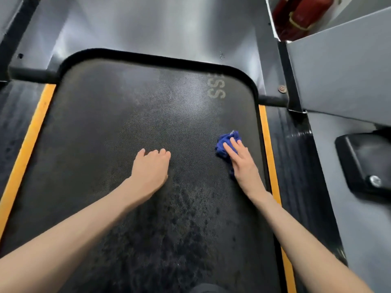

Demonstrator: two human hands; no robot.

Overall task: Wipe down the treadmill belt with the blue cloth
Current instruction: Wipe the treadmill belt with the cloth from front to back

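Note:
The black textured treadmill belt [118, 115] fills the middle of the view, with dark wet speckles in its near half. A crumpled blue cloth [225, 142] lies on the belt close to its right edge. My right hand [242, 160] rests flat on top of the cloth, fingers stretched forward, pressing it to the belt. My left hand [151, 168] is planted palm-down on the bare belt near the centre, fingers loosely curled, holding nothing.
Yellow stripes [31, 136] and dark side rails [296, 161] run along both sides of the belt. The grey motor cover [160, 28] rises ahead. A black bracket [366, 161] sits at the right, and a red cylinder [300, 15] at the top right.

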